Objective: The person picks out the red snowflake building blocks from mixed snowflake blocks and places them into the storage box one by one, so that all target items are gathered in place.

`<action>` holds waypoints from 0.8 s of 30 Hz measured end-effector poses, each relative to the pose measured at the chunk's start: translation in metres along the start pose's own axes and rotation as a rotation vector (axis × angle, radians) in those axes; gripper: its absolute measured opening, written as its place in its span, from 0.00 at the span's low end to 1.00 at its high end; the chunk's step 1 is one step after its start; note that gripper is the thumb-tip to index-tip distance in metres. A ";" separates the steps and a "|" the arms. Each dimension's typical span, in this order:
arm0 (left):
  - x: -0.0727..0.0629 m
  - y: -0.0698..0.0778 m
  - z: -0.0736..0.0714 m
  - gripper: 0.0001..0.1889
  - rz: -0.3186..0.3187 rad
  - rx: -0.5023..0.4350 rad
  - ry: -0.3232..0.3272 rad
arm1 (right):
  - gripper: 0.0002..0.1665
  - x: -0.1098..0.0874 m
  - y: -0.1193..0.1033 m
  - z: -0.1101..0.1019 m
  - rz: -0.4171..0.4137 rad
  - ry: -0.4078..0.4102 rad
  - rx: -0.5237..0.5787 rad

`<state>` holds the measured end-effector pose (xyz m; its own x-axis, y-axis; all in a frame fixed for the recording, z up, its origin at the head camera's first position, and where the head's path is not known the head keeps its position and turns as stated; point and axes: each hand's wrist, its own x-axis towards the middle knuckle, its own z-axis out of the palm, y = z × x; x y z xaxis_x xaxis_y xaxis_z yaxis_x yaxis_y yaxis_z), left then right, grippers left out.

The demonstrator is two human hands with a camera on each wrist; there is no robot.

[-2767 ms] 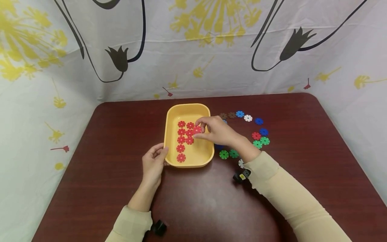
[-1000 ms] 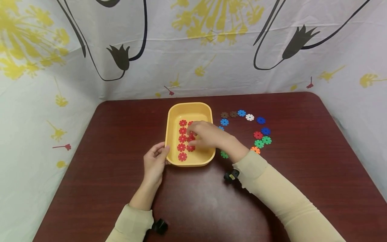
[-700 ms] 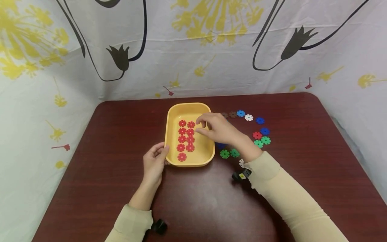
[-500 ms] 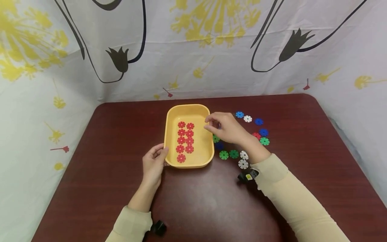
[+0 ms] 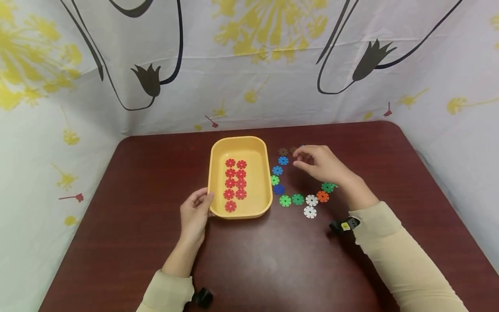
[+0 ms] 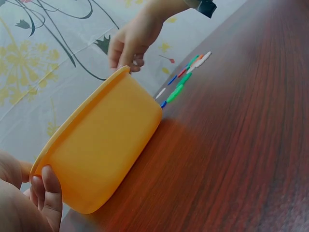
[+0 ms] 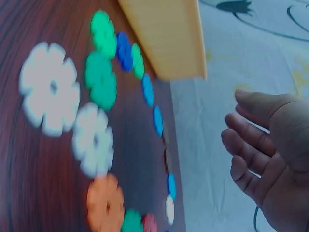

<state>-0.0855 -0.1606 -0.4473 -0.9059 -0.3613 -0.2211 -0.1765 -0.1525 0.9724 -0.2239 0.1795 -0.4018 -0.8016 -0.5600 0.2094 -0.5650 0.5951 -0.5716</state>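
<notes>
My left hand [image 5: 194, 216] grips the near left rim of a yellow plastic tray [image 5: 257, 186], thumb over the edge and fingers underneath. In the left wrist view the tray wall [image 6: 111, 140] rises from that hand's fingertips [image 6: 51, 191]. Red notched flower discs [image 5: 230, 173] lie flat in two columns on the left and middle of the tray floor. My right hand [image 5: 323, 164] hovers to the right of the tray, over a ring of coloured discs, with fingers loosely bent. Nothing shows between its fingers [image 7: 246, 145] in the right wrist view.
Right of the tray, several notched discs form a loose ring on the dark red table [image 5: 128, 208], including a white disc [image 5: 310, 212], an orange disc [image 5: 322, 196] and a blue disc [image 5: 278, 189]. The right hand and forearm hide the ring's far right part. A patterned cloth [image 5: 234, 99] hangs behind.
My right hand, earlier holding a red disc over the tray, has let it go into the second column and moved right, out over the ring. My left hand keeps its grip.
</notes>
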 end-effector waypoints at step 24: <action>0.002 -0.001 0.000 0.15 0.004 0.006 -0.004 | 0.16 -0.033 0.057 -0.011 0.141 -0.164 -0.153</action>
<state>-0.0870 -0.1614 -0.4485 -0.9081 -0.3582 -0.2167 -0.1750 -0.1455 0.9738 -0.2316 0.2381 -0.4329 -0.8393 -0.5437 -0.0028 -0.4825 0.7471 -0.4572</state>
